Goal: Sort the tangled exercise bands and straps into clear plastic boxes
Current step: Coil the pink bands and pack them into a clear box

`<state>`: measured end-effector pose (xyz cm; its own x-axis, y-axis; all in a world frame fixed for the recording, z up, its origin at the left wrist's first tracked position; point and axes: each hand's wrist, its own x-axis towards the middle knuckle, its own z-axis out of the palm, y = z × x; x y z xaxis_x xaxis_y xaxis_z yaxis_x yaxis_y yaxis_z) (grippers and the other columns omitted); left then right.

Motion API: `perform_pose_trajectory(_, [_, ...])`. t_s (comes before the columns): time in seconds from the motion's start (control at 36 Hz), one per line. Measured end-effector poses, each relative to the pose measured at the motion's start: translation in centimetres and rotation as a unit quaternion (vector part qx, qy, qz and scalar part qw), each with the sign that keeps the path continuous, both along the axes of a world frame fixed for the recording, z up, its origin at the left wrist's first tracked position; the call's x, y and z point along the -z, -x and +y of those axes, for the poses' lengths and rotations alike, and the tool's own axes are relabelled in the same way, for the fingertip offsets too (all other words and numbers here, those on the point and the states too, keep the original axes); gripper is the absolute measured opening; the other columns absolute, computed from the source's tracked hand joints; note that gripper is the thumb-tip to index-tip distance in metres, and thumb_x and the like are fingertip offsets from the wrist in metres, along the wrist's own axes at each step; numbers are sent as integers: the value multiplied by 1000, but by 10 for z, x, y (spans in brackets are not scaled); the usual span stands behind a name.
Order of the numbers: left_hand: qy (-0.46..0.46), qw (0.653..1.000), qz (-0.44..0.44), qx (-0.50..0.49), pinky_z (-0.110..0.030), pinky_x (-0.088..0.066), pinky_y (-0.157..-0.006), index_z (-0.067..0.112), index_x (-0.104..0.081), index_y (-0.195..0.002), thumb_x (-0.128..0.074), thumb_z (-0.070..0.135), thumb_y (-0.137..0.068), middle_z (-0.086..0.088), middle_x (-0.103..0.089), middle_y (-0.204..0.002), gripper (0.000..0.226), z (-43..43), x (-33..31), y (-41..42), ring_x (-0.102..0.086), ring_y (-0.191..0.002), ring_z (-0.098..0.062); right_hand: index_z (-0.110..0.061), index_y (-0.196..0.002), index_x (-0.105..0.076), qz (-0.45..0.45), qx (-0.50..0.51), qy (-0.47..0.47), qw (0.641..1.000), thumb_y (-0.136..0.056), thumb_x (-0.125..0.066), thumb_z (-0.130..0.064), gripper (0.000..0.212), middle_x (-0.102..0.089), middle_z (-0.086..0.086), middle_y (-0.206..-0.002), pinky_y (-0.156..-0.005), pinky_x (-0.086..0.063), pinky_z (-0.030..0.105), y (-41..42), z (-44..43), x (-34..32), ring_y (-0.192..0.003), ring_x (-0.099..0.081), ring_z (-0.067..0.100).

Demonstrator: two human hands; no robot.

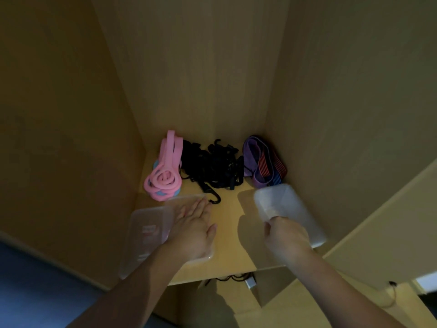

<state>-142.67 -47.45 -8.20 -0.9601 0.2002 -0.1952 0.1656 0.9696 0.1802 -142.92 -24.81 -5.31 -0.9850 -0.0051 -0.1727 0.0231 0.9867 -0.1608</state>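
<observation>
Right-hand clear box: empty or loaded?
Empty, as far as visible: the clear box held by the right hand shows only bare plastic inside; purple bands lie behind it on the shelf.

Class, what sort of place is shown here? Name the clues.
Likely a wooden cupboard or wardrobe interior: plain wood panels on three sides, and a shelf with exercise bands and a clear box.

One view only, head-worn and wide-angle. It stands in front of and above the shelf (227, 223), facing forward and steeply down into the cabinet. Range is close, within arm's reach: both forearms enter from the bottom edge. The left hand (194, 230) and the right hand (286, 235), which grips a clear box (290, 204), lie over the shelf's front half. The shelf's back edge sits near frame centre. Cabinet walls (212, 67) rise behind and beside the shelf, with floor (35, 280) below its left.
</observation>
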Motion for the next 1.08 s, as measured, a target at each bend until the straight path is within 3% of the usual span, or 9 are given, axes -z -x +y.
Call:
perform_pose_trajectory(0.42, [-25,1000,7,-1,-37,1,-121,13,-6,-154,-26,42,-101,-1,7,-162,64,2,-2,2,8,-148,-13,-15,-96,-63,59,27,-41,997,-99,-46,-24,19,-65,2,-93,-61,-40,26,17,-9,-7,-87,-64,19])
perform_pose_trajectory(0.58, [-151,985,87,8,-30,-19,-118,11,-30,-149,-41,35,-100,-3,-25,-157,56,15,-19,7,-21,-145,-16,-13,-84,-61,56,21,-9,998,-102,-38,-28,33,-54,1,-72,-59,-38,28,18,-9,-13,-79,-63,22])
perform_pose_trajectory(0.75, [-336,935,96,-66,-22,-44,-94,13,-50,-138,-50,25,-98,-7,-60,-127,42,43,-50,19,-59,-111,-17,-16,-75,-52,122,-2,-12,993,-97,-43,-14,23,-51,2,-70,-61,-39,29,10,-6,-34,-79,-64,26])
perform_pose_trajectory(0.83, [-394,911,64,-102,-19,-43,-93,16,-50,-138,-50,28,-98,-4,-62,-125,41,52,-62,28,-60,-107,-13,-17,-66,-45,161,-33,-22,986,-90,-57,-15,28,-47,-2,-58,-50,-32,27,5,-13,-41,-67,-65,25])
perform_pose_trajectory(0.89, [-439,891,39,-113,-32,-46,-101,15,-46,-140,-48,32,-99,-5,-59,-131,45,58,-66,35,-60,-112,-17,-20,-50,-39,203,-58,-24,977,-60,-84,-11,47,-47,-2,-43,-39,-11,16,1,-18,-43,-38,-55,21])
perform_pose_trajectory(0.92, [-463,877,27,-123,-38,-50,-97,15,-45,-141,-48,33,-99,-6,-58,-131,46,60,-69,38,-63,-107,-19,-22,-44,-35,220,-63,-21,973,-44,-90,-9,57,-43,-2,-36,-41,-3,11,-1,-21,-44,-27,-46,18])
perform_pose_trajectory(0.97, [-497,856,7,-143,-37,-57,-77,15,-44,-140,-48,34,-99,-9,-61,-124,45,64,-73,41,-67,-87,-20,-22,-38,-40,223,-69,-17,972,-32,-93,-10,55,-40,-3,-31,-38,-7,11,-6,-28,-43,-22,-40,16])
perform_pose_trajectory(1.03, [-506,848,15,-160,-32,-54,-61,12,-48,-131,-49,26,-99,-9,-63,-109,35,64,-74,43,-64,-65,-19,-19,-38,-49,235,-103,-19,966,-35,-93,-15,44,-43,-2,-32,-36,-17,16,-14,-37,-45,-23,-43,16])
perform_pose_trajectory(1.08, [-496,850,33,-175,-30,-51,-59,13,-51,-121,-46,12,-99,-7,-63,-106,23,61,-72,44,-59,-57,-21,-20,-43,-55,264,-137,-12,955,-57,-84,-31,35,-46,-1,-35,-35,-21,18,-19,-43,-46,-27,-47,17])
